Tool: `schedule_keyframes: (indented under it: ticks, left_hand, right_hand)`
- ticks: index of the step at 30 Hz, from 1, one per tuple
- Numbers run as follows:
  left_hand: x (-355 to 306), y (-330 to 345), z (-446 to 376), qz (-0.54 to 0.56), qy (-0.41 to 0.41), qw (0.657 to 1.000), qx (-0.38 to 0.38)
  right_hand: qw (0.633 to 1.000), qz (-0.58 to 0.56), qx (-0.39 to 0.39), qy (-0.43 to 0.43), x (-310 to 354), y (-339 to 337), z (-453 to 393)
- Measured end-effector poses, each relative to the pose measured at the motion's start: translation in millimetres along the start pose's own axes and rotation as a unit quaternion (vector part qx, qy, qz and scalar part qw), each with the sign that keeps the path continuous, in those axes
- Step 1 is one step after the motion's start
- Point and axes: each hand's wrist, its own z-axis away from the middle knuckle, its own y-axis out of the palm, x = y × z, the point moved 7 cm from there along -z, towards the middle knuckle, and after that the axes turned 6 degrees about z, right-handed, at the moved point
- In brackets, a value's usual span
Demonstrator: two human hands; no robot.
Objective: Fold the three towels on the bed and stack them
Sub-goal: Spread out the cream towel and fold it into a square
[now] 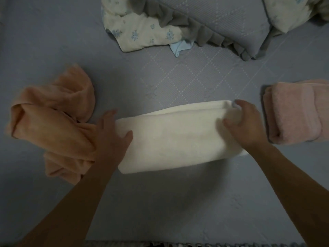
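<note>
Towels lie in three places on the bed (53, 32), whose blue-grey cover is quilted with a dotted diamond pattern. In the middle sits the white towel (174, 139), soft and plush, folded into a long, thick band that runs slightly uphill from left to right, with a layered edge showing along its far side. The left hand (112, 132) rests flat and open at the band's left end, fingers spread, thumb lying on the white cloth and the outer fingers against the orange towel (53, 125). That orange towel is unfolded, a rumpled heap of fuzzy terry with deep creases and a rolled lip, lying to the left and touching the white one's end. The right hand (243, 122) is curled over the band's right end, thumb and fingers pinching a bunched corner of white cloth. Just beside that hand, a little apart from the white towel, the pink towel (295, 113) is already folded into a compact, thick block with rounded folds facing left and a flat woven stripe across its top. At the head of the bed a grey-blue pillow (222, 20) with a darker ruffled border lies tilted, next to cream fabric (140, 32) printed with small blue flowers; a scrap of pale blue cloth (179, 48) pokes out beneath them.
</note>
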Motion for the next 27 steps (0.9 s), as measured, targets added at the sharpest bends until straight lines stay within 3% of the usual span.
schedule_keyframes:
  ticks: [2, 5, 7, 9, 13, 16, 20, 25, 27]
  left_hand:
    - [-27, 20, -12, -0.085, 0.090, 0.991, 0.058]
    - [-54, 64, -20, -0.199, 0.108, 0.954, 0.199]
    - [-65, 80, -24, -0.227, 0.090, 0.935, 0.257]
    - [-76, 85, -19, -0.238, 0.099, 0.920, 0.295]
    - [-91, 84, 12, -0.245, 0.222, 0.893, 0.304]
    - [-79, 85, 23, -0.191, 0.197, 0.905, 0.326]
    - [-74, 88, 3, -0.168, 0.151, 0.928, 0.297]
    - [-80, 96, -10, -0.249, 0.136, 0.889, 0.358]
    - [-86, 90, -15, -0.256, 0.151, 0.888, 0.349]
  right_hand:
    - [0.984, 0.114, 0.074, -0.118, 31, 19, -4]
    - [0.946, 0.223, 0.153, -0.177, 58, 43, -5]
    - [0.941, 0.234, 0.141, -0.198, 72, 42, -3]
    - [0.961, 0.165, 0.148, -0.167, 76, 38, 1]
    - [0.963, 0.173, 0.127, -0.163, 79, 36, 1]
    - [0.941, 0.254, 0.144, -0.172, 76, 42, -10]
    - [0.922, 0.309, 0.136, -0.193, 71, 46, -22]
    - [0.895, 0.355, 0.161, -0.219, 65, 44, -15]
    - [0.898, 0.345, 0.159, -0.220, 67, 35, -15]
